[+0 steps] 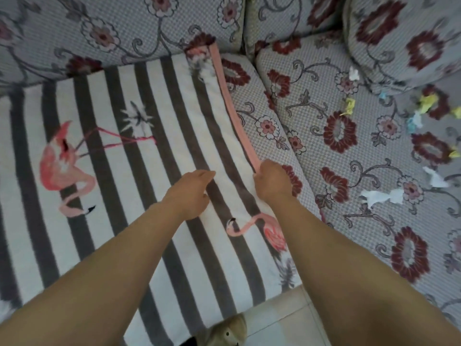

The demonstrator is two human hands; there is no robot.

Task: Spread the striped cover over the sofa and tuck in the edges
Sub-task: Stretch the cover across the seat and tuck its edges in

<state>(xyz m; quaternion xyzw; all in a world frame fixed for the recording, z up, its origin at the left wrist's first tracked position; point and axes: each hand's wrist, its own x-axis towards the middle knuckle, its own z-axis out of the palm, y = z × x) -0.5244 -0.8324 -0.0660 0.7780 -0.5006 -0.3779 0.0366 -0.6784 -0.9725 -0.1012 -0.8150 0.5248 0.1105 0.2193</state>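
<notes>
- Striped cover (119, 171) lying flat on sofa (349, 146), pink edge (232, 106) along seat gap.
- Right hand (272, 181) gripping pink edge.
- Left hand (192, 191) flat on cover, fingers straight.

Both bare forearms reach forward from the bottom corners, converging toward the middle. The left hand (192, 191) lies palm down, fingers straight and together, pointing ahead. The right hand (270, 182) is beside it, fingers curled under into a closed fist, knuckles up.
</notes>
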